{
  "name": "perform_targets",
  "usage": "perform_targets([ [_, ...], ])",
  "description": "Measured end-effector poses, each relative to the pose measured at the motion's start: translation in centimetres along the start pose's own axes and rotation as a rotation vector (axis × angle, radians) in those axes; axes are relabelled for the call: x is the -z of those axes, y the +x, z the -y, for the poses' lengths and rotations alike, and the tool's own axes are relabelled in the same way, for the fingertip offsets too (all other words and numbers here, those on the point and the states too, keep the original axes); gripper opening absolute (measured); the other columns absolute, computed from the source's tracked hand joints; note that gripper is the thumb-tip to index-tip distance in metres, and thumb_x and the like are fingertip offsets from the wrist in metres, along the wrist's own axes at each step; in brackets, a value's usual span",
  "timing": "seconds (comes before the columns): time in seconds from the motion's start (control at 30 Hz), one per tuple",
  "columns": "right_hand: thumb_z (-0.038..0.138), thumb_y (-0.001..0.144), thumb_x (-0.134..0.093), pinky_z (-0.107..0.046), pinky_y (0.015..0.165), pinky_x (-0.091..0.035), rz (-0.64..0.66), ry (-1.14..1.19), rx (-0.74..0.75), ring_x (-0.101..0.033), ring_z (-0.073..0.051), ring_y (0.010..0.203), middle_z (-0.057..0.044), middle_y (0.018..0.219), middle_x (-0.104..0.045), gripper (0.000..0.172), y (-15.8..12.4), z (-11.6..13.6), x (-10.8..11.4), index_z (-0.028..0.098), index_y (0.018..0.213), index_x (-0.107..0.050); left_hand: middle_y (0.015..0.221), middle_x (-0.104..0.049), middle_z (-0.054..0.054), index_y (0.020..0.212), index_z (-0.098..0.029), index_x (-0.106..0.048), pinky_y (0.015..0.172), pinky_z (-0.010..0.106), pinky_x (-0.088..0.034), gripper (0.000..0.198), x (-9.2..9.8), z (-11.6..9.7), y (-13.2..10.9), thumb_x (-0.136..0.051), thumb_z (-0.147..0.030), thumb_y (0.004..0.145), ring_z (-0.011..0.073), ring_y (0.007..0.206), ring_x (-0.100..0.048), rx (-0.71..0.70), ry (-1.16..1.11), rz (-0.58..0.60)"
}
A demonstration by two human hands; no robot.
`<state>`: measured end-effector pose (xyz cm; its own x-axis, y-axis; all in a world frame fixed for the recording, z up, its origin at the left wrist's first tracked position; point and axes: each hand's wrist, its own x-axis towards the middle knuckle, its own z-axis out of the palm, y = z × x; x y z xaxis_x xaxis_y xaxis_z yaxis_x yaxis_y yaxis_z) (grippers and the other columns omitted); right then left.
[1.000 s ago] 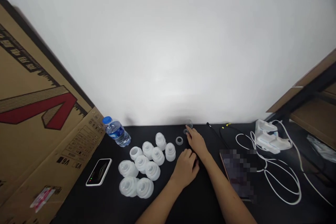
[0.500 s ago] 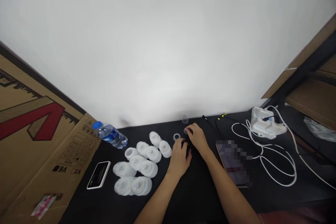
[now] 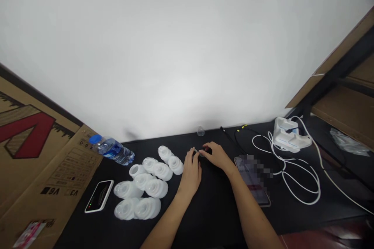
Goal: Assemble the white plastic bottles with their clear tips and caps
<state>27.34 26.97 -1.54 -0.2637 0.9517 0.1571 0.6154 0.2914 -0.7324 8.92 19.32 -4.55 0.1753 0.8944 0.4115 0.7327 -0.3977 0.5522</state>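
Note:
My left hand (image 3: 190,173) rests low over the black table, its fingertips closed at a whitish ring (image 3: 196,150). Close to its right, my right hand (image 3: 217,156) pinches a small translucent piece (image 3: 201,153), mostly hidden by the fingers, against the ring's edge. Behind both hands a clear dome-shaped cap (image 3: 200,131) stands near the wall. To the left are several milky white baby bottles (image 3: 156,188) grouped together. One open-mouthed bottle (image 3: 137,170) among them has no top on it.
A water bottle (image 3: 112,149) lies by a cardboard box (image 3: 58,175) at left, with a white-framed device (image 3: 99,195) in front. Right of my arms are a phone (image 3: 251,183), looped white cable (image 3: 317,190) and a white power strip (image 3: 290,136).
My right hand has moved left with the small piece, up to the ring. The left fingers have stretched forward onto the ring. The whole view has shifted slightly.

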Motion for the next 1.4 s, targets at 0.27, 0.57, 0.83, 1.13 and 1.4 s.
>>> perform_targets([
  [0.27, 0.016, 0.087, -0.081, -0.035, 0.094, -0.055, 0.091, -0.049, 0.014, -0.073, -0.023, 0.1, -0.006, 0.107, -0.072, 0.018, 0.0, -0.3, -0.3, 0.022, 0.104, -0.078, 0.162, -0.049, 0.017, 0.153, -0.025, -0.047, 0.125, 0.063, -0.044, 0.043, 0.6, 1.7, 0.4, -0.045, -0.02, 0.11, 0.0352, 0.16, -0.041, 0.074, -0.049, 0.014],
  [0.57, 0.02, 0.092, -0.073, -0.03, 0.077, -0.051, 0.035, 0.017, 0.016, -0.071, -0.021, 0.084, -0.003, 0.098, -0.076, 0.011, -0.1, 0.4, -0.1, 0.023, 0.102, -0.07, 0.128, -0.07, 0.012, 0.134, -0.024, -0.063, 0.108, 0.056, -0.053, 0.026, 1.7, 1.2, 1.7, -0.057, -0.029, 0.108, 0.0325, 0.123, -0.065, 0.11, -0.102, -0.066],
  [0.83, 0.049, 0.089, -0.076, -0.028, 0.061, -0.046, -0.2, 0.466, -0.056, -0.059, -0.016, 0.066, -0.005, 0.091, -0.077, 0.029, 0.7, 1.7, 0.8, 0.021, 0.096, -0.074, 0.116, -0.074, 0.009, 0.124, -0.023, -0.064, 0.091, 0.038, -0.06, 0.046, 1.5, 0.1, 2.7, -0.071, -0.06, 0.098, 0.0225, 0.1, -0.074, 0.516, -1.011, -0.154],
  [1.13, 0.051, 0.075, -0.081, -0.021, 0.04, -0.019, -0.147, 1.046, -0.39, -0.035, -0.007, 0.044, -0.002, 0.065, -0.069, 0.036, 1.2, 2.6, -0.1, 0.016, 0.08, -0.076, 0.086, -0.081, 0.011, 0.1, -0.013, -0.072, 0.07, 0.027, -0.055, 0.063, 1.8, 0.4, 3.5, -0.082, -0.072, 0.082, 0.0171, 0.072, -0.075, 0.791, -1.441, -0.258],
  [1.4, 0.063, 0.077, -0.085, -0.02, 0.037, -0.019, -0.108, 1.088, -0.382, -0.031, -0.005, 0.04, 0.004, 0.054, -0.055, 0.05, 1.0, 3.8, -1.4, 0.019, 0.066, -0.064, 0.104, -0.084, 0.018, 0.098, -0.015, -0.071, 0.083, 0.036, -0.061, 0.061, 0.6, 0.8, 3.1, -0.079, -0.074, 0.084, 0.0272, 0.094, -0.082, 0.762, -1.336, -0.303],
])
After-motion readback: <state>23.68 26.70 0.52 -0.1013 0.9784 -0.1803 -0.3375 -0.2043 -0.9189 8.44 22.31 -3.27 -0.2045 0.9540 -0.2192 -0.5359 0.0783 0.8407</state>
